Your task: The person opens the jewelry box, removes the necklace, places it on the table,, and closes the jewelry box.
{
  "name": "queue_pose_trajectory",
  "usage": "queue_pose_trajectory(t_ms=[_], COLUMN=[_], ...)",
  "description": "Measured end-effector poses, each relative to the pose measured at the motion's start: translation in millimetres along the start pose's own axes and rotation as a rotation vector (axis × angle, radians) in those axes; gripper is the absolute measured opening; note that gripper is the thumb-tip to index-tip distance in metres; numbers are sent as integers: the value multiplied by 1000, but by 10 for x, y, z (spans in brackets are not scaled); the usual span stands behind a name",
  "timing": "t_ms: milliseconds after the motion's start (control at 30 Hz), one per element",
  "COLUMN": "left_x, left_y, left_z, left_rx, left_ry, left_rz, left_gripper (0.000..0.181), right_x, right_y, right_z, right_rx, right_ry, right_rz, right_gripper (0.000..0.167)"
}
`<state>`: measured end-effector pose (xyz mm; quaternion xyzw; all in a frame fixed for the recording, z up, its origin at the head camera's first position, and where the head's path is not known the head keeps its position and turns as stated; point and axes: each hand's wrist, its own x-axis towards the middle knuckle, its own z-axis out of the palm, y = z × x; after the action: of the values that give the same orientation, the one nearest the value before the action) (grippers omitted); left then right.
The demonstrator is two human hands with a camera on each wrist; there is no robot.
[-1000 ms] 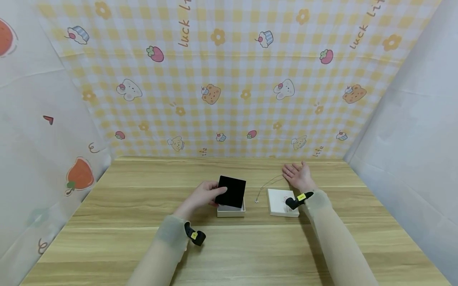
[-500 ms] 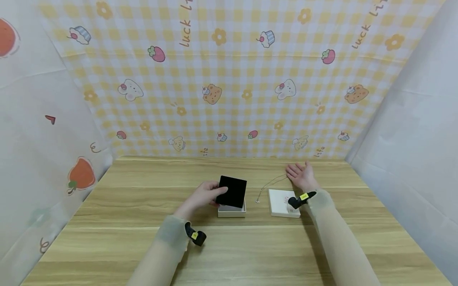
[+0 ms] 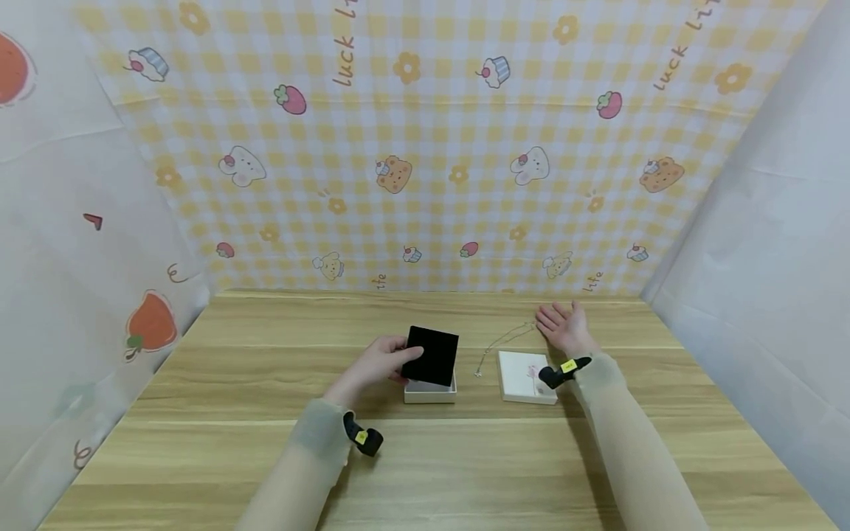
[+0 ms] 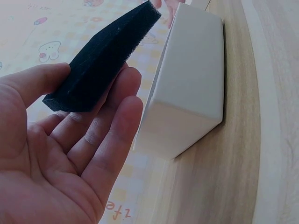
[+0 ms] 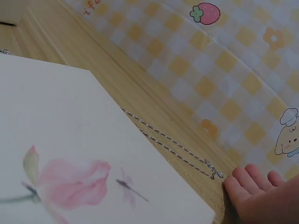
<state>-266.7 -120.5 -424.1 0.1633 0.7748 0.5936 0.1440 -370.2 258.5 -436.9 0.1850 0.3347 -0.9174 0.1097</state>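
In the head view my left hand (image 3: pixel 388 360) pinches a square black foam pad (image 3: pixel 432 355) between thumb and fingers. The pad is tilted above an open white box (image 3: pixel 429 397). Up close in the left wrist view, the foam pad (image 4: pixel 100 60) shows its thickness, beside the box (image 4: pixel 191 70). My right hand (image 3: pixel 564 328) rests palm up near the table's back, fingers extended. A thin silver necklace (image 3: pixel 501 339) lies stretched on the table, its far end by my right fingers. In the right wrist view a slight gap appears between the necklace chain (image 5: pixel 173 144) and those fingers (image 5: pixel 252 179).
A white box lid (image 3: pixel 521 376) with a printed pink flower lies on the table (image 3: pixel 451 472), right of the necklace and under my right wrist. Yellow checked cloth (image 3: pixel 425 147) hangs behind the table, with white cloth at both sides.
My right hand has slid a little to the right, away from the end of the necklace. The left hand keeps its hold on the foam pad over the box.
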Motion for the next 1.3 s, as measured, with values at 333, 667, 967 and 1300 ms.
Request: queue_pose_trajectory(t_ms=[333,667,967,1300], left_x=[-25,-31,-24,-21], left_y=[-1,-3,6,30], left_z=[-35,-53,-35,-31], left_rx=[-1,-35,-67,-80], left_ry=[7,-4,22,42], left_rz=[13,14,29,38], left_gripper=[32,36,38,40], right_x=[-99,-243,-481,-702], right_y=[-80,6,342,743], right_z=[58,238,604,875], right_rx=[-3,19,-93,-392], right_ry=[-41,-179,-363,-498], right_rz=[-13,-12,-47,-163], right_gripper=[64,64,59,45])
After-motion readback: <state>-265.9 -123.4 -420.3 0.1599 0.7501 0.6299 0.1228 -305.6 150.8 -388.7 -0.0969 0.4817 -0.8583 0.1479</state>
